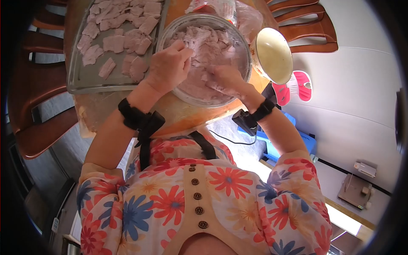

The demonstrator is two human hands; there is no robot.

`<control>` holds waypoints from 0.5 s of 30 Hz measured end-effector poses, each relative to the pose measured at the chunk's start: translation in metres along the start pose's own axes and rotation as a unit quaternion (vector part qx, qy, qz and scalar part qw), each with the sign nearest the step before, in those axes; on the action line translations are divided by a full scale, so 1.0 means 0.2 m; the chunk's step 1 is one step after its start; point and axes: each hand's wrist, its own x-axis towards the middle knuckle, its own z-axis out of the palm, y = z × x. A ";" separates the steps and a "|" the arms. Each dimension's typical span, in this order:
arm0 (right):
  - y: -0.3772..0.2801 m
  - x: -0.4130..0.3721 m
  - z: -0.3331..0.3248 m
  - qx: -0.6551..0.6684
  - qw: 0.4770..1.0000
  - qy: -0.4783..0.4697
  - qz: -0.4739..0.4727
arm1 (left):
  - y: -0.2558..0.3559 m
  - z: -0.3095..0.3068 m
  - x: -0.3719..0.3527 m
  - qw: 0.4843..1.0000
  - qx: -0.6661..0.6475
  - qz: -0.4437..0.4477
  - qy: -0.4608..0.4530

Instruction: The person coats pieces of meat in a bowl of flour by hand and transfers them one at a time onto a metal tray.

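Observation:
A large round basin point(247, 51) holds a heap of pale pinkish slices point(208, 40), which look like floured raw meat, with loose powder around them. Over the basin's left side is my left hand point(170, 66), its fingers curled closed beside the heap; whatever they pinch is hidden. My right hand point(229, 80) reaches low into the basin from the right, powder on its fingers. Its fingertips close on what looks like a meat slice point(205, 77), partly covered by the hand. To the left, a shallow tray point(100, 87) carries several similar slices laid flat, some overlapping.
An empty cream enamel bowl point(274, 55) stands tilted at the basin's right. Plastic bags point(248, 21) lie behind it on the wooden table point(182, 117). Wooden chairs point(46, 93) flank the table. A pink-and-white object point(293, 88) and a blue one point(308, 142) are on the right.

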 end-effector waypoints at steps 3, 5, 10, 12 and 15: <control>0.06 0.01 -0.03 -0.005 0.999 0.028 0.022 | -0.01 0.05 -0.03 1.000 -0.003 0.016 0.005; 0.04 0.00 -0.05 -0.023 0.997 0.077 0.017 | -0.02 0.06 -0.03 1.000 -0.004 0.012 0.005; -0.09 0.08 0.00 -0.059 0.988 0.132 -0.046 | -0.02 0.06 -0.03 1.000 0.009 0.011 0.000; -0.09 0.13 0.04 -0.050 0.996 0.058 -0.047 | -0.02 0.06 -0.03 1.000 0.011 0.012 0.007; -0.05 0.11 -0.02 0.110 0.986 0.046 -0.118 | -0.02 0.06 -0.05 1.000 0.014 0.004 0.008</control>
